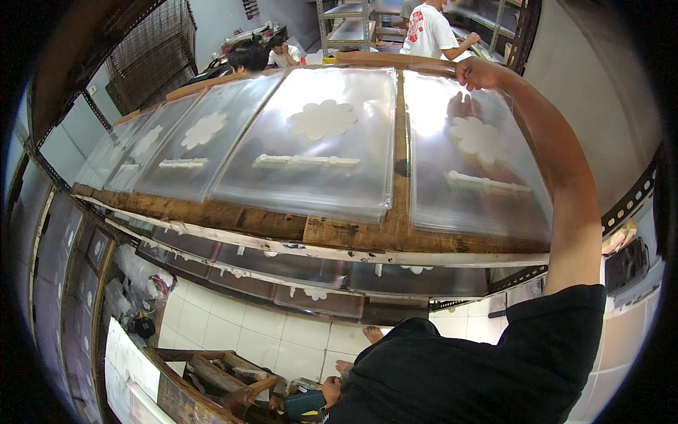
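Observation:
My right arm reaches across the rack's top shelf, and my right hand (pixel 477 73) is at the far edge of the rightmost clear plastic sheet (pixel 438 205). Its fingers are bent and pinched together on that edge, and their reflection shows in the glossy surface. A white scalloped flower shape (pixel 477 139) and a white bar shape (pixel 487 184) show on this sheet. Down at my side hangs my left hand (pixel 332 391), its fingers curled in; whatever they might hold is hidden. To the left lies a stack of clear sheets (pixel 311 187) with the same white shapes.
Wooden boards (pixel 353 232) bear several more sheets leftward. Lower shelves (pixel 318 272) hold similar sheets. A wooden stool-like frame (pixel 226 385) and plastic bags (pixel 134 283) are on the tiled floor (pixel 261 325). Beyond the rack are people, one in a white shirt (pixel 429 35).

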{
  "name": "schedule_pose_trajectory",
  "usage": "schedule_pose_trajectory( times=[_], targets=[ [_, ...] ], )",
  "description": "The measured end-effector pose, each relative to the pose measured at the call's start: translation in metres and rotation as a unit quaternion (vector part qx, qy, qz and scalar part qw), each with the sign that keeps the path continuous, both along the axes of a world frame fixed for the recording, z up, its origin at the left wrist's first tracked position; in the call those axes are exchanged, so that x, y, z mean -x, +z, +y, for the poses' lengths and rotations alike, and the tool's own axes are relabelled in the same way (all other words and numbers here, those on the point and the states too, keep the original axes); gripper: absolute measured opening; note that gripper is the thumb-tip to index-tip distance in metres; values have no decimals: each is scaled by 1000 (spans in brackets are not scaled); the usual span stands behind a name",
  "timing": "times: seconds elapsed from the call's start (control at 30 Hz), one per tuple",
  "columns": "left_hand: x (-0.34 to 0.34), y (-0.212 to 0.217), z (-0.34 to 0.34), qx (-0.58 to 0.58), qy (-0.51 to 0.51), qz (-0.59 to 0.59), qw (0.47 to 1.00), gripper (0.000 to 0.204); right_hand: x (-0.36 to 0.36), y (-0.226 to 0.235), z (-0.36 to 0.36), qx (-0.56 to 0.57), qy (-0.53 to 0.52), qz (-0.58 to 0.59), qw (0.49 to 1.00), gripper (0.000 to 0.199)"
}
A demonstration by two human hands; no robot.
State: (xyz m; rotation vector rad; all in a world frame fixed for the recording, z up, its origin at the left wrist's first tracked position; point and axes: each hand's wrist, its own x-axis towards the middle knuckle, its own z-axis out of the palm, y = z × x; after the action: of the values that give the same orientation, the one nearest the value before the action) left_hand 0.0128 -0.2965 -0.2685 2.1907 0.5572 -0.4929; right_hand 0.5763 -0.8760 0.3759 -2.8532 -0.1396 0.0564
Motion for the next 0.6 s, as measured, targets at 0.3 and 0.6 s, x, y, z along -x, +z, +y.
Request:
schedule_pose_trajectory(
  times=[0.3, 0.6],
  targets=[
    [-28, -16, -22, 0, 93, -7, 996, 34, -11, 0, -4, 1, 2, 11, 1000, 17],
    [-40, 15, -21, -19, 110, -53, 992, 36, -39, 17, 33, 283, 109, -99, 948, 22]
  ],
)
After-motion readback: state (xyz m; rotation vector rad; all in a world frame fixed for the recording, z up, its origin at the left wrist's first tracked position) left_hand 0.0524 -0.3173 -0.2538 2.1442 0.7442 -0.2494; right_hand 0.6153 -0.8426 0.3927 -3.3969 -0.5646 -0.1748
